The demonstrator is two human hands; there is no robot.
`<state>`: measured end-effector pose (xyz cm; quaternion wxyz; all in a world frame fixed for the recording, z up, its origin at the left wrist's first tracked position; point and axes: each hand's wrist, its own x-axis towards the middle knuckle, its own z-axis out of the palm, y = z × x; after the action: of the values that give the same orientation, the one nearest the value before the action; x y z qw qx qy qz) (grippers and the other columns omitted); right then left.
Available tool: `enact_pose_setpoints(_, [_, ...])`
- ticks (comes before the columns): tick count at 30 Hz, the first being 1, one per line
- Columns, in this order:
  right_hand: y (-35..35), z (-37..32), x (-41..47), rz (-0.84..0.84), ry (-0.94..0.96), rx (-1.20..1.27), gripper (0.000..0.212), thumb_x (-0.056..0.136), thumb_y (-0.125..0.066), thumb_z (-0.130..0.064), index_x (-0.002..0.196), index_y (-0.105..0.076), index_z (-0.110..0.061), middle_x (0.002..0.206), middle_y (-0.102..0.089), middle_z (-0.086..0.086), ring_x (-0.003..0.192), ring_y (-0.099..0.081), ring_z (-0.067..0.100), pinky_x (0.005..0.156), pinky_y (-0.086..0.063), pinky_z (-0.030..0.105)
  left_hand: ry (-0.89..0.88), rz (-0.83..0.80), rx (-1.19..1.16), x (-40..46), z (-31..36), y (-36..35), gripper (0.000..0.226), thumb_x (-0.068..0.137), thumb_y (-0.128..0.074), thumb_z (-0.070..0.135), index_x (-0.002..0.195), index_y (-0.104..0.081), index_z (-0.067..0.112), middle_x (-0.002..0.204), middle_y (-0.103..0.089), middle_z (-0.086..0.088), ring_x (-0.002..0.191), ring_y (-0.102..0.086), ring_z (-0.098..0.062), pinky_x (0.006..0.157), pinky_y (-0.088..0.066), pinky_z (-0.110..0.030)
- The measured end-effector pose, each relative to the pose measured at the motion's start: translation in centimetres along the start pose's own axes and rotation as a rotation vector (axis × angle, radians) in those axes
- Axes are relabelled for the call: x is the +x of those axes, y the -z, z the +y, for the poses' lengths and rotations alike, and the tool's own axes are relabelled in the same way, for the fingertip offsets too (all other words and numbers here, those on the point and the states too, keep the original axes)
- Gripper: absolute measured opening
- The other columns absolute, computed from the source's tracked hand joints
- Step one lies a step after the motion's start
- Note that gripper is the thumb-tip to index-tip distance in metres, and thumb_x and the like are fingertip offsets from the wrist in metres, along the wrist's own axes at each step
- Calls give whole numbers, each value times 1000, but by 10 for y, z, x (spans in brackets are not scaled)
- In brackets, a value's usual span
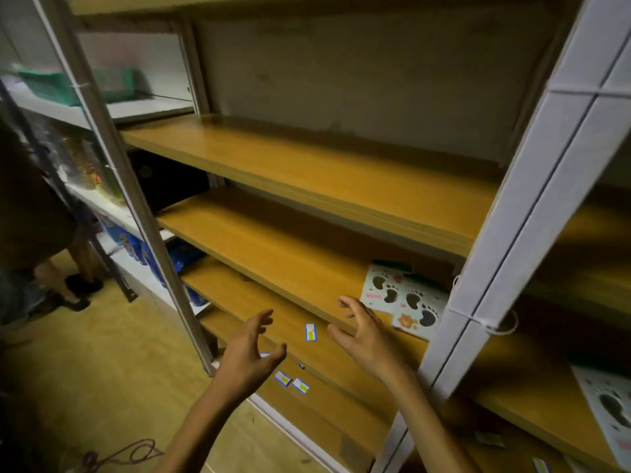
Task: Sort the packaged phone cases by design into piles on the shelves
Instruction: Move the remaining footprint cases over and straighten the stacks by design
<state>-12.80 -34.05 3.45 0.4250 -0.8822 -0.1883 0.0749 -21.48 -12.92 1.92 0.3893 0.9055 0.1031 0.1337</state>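
Note:
Two packaged phone cases (406,300) with dark paw-print cut-outs on pale card lie side by side at the right end of a wooden shelf (273,254). Just to their left, my right hand (363,331) hovers over the shelf's front edge, fingers spread and loosely bent, holding nothing. My left hand (251,351) is lower and further left, in front of the shelf below, also spread and empty. Another paw-print package (607,411) lies on a shelf in the bay to the right, partly cut off by the frame edge.
Small blue-and-yellow labels (310,332) lie scattered on the lower shelves. A white upright post (512,233) divides the two bays. The upper wooden shelf (324,165) holds nothing. A person's feet (75,288) stand on the floor at the left, beside a white rack with blue packs.

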Motion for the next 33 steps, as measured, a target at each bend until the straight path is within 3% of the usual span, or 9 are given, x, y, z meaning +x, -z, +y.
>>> enact_pose_setpoints(8, [11, 13, 43, 163, -197, 40, 55, 89, -59, -43, 138, -34, -42, 138, -42, -5, 127, -40, 13, 98, -43, 38, -167, -201, -56, 95, -2, -19, 75, 76, -67, 48, 142, -36, 30, 131, -53, 8, 115, -51, -8, 94, -46, -32])
enact_pose_setpoints(12, [13, 16, 48, 316, -277, 5, 55, 88, -63, -37, 137, -40, -36, 128, -49, -5, 114, -47, 8, 82, -41, 21, -301, -290, -57, 134, -7, -32, 70, 80, -70, 38, 142, -37, 28, 132, -53, 5, 118, -48, -11, 90, -42, -25])
enact_pose_setpoints(15, [12, 15, 45, 419, -335, -19, 56, 89, -63, -34, 139, -38, -34, 136, -46, -5, 123, -43, 10, 91, -41, 25, -435, -369, -23, 153, -6, -39, 66, 83, -70, 32, 141, -39, 23, 134, -53, 3, 120, -44, -10, 91, -34, -18])
enact_pose_setpoints(21, [-2, 13, 28, 578, -423, -30, 54, 89, -61, -37, 138, -38, -36, 142, -43, -5, 130, -41, 12, 100, -45, 37, -541, -557, -56, 171, -8, -59, 71, 80, -68, 41, 142, -39, 24, 136, -50, 3, 127, -41, -14, 100, -40, -26])
enact_pose_setpoints(27, [-10, 14, 17, 659, -510, -93, 55, 89, -62, -36, 139, -39, -34, 139, -49, -4, 124, -47, 8, 85, -39, 21, -588, -683, -78, 175, 7, -80, 77, 81, -69, 42, 146, -32, 23, 144, -41, 0, 135, -33, -15, 109, -34, -29])
enact_pose_setpoints(31, [-10, 20, 19, 648, -495, -125, 54, 90, -61, -35, 139, -39, -33, 139, -47, -7, 119, -44, 0, 76, -35, 9, -680, -733, 40, 182, 14, -103, 84, 78, -64, 53, 149, -24, 32, 156, -29, 3, 147, -12, -17, 118, -19, -39])
enact_pose_setpoints(33, [-8, 25, 23, 648, -478, -134, 54, 90, -61, -35, 139, -39, -33, 138, -46, -8, 116, -43, -2, 80, -39, 14, -729, -745, 127, 184, 11, -112, 87, 78, -60, 60, 149, -17, 37, 158, -24, 3, 148, -7, -14, 120, -9, -44])
